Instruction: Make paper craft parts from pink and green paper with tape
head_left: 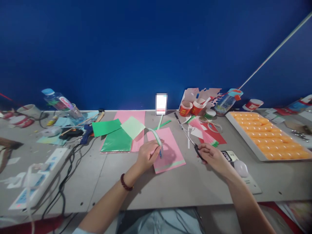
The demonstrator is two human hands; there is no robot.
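My left hand (148, 153) is closed, thumb against fingers, on a narrow pale green paper strip (155, 133) that curves up and away from it. A small blue bit shows just past the fingertips; I cannot make out what it is. Below lies a pink paper sheet (168, 156) with a pale green band near its lower edge. My right hand (211, 156) has its fingers around the black handle of what looks like scissors (198, 152), whose thin metal part points up and left. How the blades stand cannot be made out.
Green sheets (117, 141) and a pale green square (133, 128) lie to the left. Red paper cups (185, 109) stand at the back. A tray of orange balls (262, 157) lies right, a power strip (41, 178) with cables left. A phone-like screen (161, 104) leans against the blue wall.
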